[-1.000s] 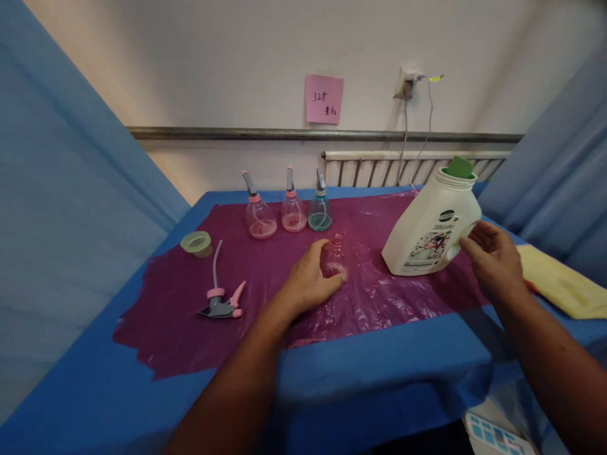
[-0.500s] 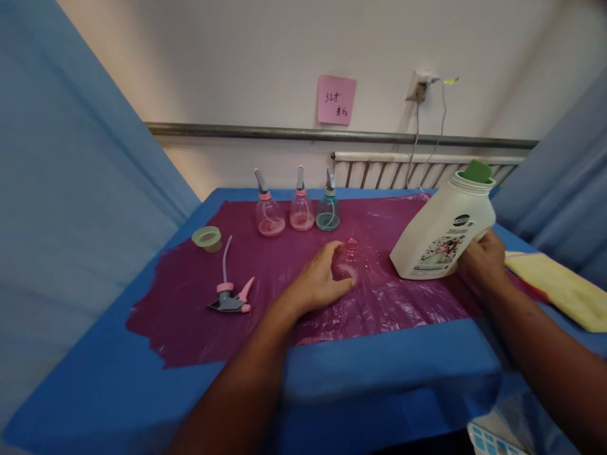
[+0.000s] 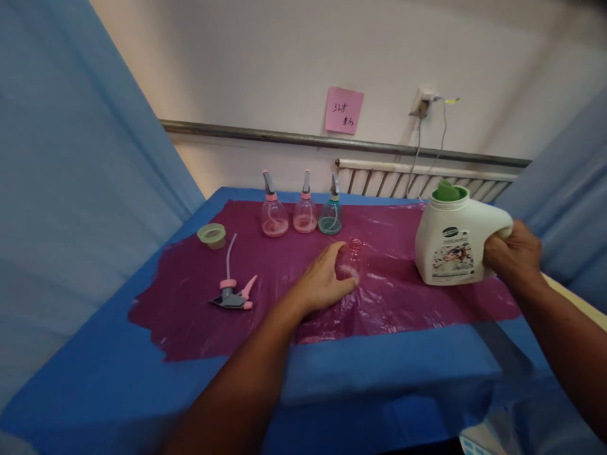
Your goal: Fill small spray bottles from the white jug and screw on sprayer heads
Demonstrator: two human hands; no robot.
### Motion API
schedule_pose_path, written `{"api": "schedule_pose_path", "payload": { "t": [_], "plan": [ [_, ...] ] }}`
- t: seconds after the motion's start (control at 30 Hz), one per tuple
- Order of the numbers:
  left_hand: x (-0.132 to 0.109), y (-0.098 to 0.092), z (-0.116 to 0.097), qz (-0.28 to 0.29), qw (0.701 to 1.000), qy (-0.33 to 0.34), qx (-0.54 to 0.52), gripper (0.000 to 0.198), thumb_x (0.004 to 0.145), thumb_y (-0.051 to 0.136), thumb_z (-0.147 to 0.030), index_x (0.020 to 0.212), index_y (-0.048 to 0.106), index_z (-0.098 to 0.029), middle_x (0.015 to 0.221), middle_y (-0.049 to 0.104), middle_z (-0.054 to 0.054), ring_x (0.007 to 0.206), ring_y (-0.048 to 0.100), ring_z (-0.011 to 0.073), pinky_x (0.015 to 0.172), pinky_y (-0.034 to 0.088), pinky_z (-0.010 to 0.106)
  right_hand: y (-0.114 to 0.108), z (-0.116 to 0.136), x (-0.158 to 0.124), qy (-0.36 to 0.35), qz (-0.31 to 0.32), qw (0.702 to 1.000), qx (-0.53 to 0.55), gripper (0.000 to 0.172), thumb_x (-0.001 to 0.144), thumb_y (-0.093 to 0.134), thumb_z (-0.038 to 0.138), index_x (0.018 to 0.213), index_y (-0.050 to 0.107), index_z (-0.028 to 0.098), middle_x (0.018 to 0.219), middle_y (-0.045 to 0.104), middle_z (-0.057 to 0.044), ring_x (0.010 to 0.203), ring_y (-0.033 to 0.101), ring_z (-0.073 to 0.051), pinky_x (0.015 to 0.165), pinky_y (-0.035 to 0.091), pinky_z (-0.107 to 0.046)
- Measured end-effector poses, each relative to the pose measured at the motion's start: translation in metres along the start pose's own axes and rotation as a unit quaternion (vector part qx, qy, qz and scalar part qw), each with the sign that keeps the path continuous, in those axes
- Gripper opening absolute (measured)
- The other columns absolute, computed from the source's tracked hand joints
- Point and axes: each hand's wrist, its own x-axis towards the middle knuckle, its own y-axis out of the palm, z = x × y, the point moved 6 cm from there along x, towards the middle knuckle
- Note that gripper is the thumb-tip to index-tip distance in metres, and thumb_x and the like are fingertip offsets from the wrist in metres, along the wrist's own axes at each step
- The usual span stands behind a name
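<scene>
My left hand curls around a clear pink spray bottle without its top, which stands on the purple plastic sheet. Some foam or pale liquid shows at its bottom. By its handle, my right hand grips a white detergent jug with a green spout in its open neck. The jug is nearly upright, apart from the bottle and to its right; whether its base touches the sheet I cannot tell. A grey and pink spray head with its tube lies left of my left hand.
Behind stand two pink spray bottles and a teal one, with liquid inside. A pale green cap rests at the left. The purple sheet covers part of a blue-draped table. Blue curtains hang on both sides.
My right hand has brought the jug from a leftward tilt to nearly upright and moved it a little right. My left hand stays around the pink bottle. The view has shifted slightly.
</scene>
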Motion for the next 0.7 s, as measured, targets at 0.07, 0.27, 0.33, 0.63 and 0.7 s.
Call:
{"api": "schedule_pose_path", "payload": {
  "t": [0.07,0.27,0.33,0.63,0.7],
  "plan": [
    [0.0,0.0,0.001,0.0,1.0,-0.008,0.004,0.089,0.087,0.083,-0.037,0.17,0.05,-0.031,0.173,0.061,0.014,0.159,0.06,0.0409,0.136,0.047,0.062,-0.009,0.008,0.005,0.011,0.025,0.999,-0.029,0.02,0.082,0.059,0.042,0.091,0.067,0.026,0.084,0.07,-0.008,0.081,0.064,-0.027,0.073,0.047,-0.04],
    [0.0,0.002,0.005,0.03,0.999,-0.001,0.014,0.089,0.088,0.081,-0.036,0.17,0.049,-0.024,0.175,0.058,0.016,0.159,0.06,0.0398,0.135,0.047,0.057,-0.02,0.045,0.01,-0.042,0.096,0.992,-0.073,0.018,0.086,0.06,0.038,0.099,0.069,0.029,0.086,0.073,-0.008,0.082,0.066,-0.028,0.076,0.046,-0.04],
    [0.0,0.004,0.006,0.045,0.999,-0.005,0.014,0.089,0.087,0.082,-0.036,0.169,0.049,-0.024,0.173,0.061,0.016,0.155,0.064,0.04,0.133,0.05,0.058,-0.02,0.055,0.012,-0.054,0.102,0.99,-0.083,0.018,0.083,0.061,0.038,0.097,0.069,0.029,0.079,0.07,-0.006,0.077,0.064,-0.028,0.072,0.044,-0.038],
    [-0.002,0.006,-0.005,0.08,0.98,-0.01,-0.185,0.092,0.082,0.094,-0.035,0.165,0.057,-0.027,0.16,0.073,0.016,0.145,0.073,0.0389,0.123,0.06,0.059,-0.025,0.097,0.013,-0.11,0.115,0.982,-0.106,0.023,0.082,0.058,0.032,0.098,0.074,0.025,0.092,0.081,-0.013,0.084,0.071,-0.028,0.079,0.048,-0.037],
    [0.0,0.004,-0.007,0.074,0.967,-0.007,-0.245,0.092,0.083,0.093,-0.031,0.167,0.054,-0.026,0.158,0.074,0.016,0.143,0.074,0.0372,0.122,0.061,0.058,-0.026,0.101,0.012,-0.099,0.118,0.984,-0.089,0.025,0.08,0.059,0.032,0.099,0.074,0.025,0.09,0.08,-0.012,0.083,0.071,-0.028,0.079,0.049,-0.037]
  ]
}}
